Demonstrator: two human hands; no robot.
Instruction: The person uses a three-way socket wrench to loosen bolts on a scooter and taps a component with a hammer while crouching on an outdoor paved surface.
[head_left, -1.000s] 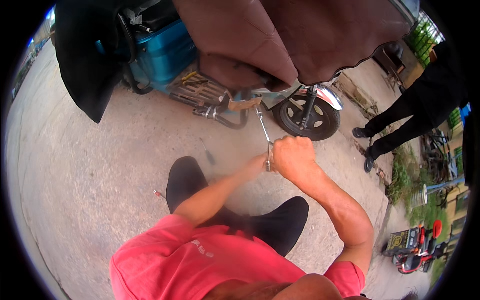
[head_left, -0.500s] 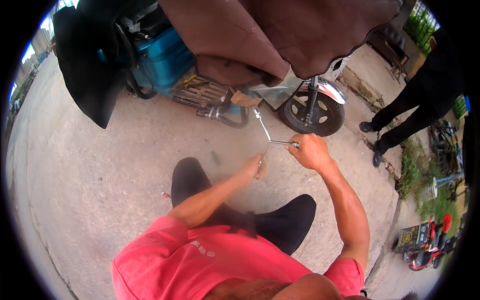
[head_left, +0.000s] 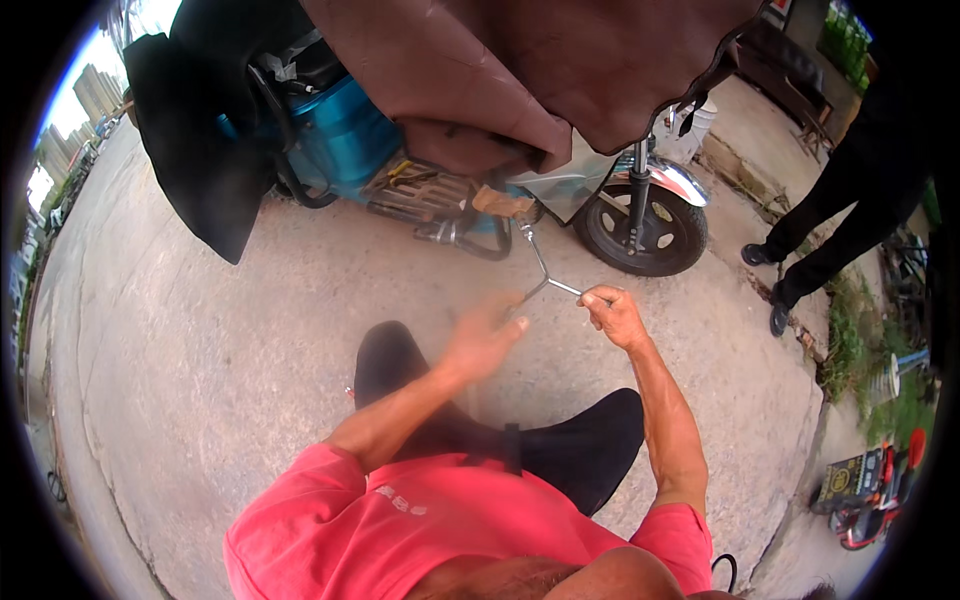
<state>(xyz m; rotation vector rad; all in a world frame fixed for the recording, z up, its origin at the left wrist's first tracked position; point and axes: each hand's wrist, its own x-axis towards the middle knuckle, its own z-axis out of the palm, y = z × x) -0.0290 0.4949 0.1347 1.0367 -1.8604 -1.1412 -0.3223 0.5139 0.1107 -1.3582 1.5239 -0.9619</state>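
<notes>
A Y-shaped socket wrench (head_left: 548, 279) sits in front of an electric scooter. Its far arm reaches up to the front of the footboard (head_left: 425, 190), beside a brown block-like piece (head_left: 500, 203); what the socket meets there cannot be made out. My right hand (head_left: 615, 315) is closed, with thumb and fingers pinching the wrench's right arm. Blurred by motion, my left hand (head_left: 478, 340) is close to the wrench's left arm, its thumb standing apart from the fingers. Whether it touches that arm is unclear.
A brown cover (head_left: 600, 60) drapes over the scooter, above its front wheel (head_left: 645, 230) and blue body (head_left: 345, 120). A person in black trousers (head_left: 830, 230) stands at right, near a white bucket (head_left: 695, 130). A red scooter (head_left: 865, 500) is parked at lower right.
My left hand has moved left, its fingers coming off the end of the wrench's left arm. My right hand still holds the right arm. The whole view has shifted slightly.
</notes>
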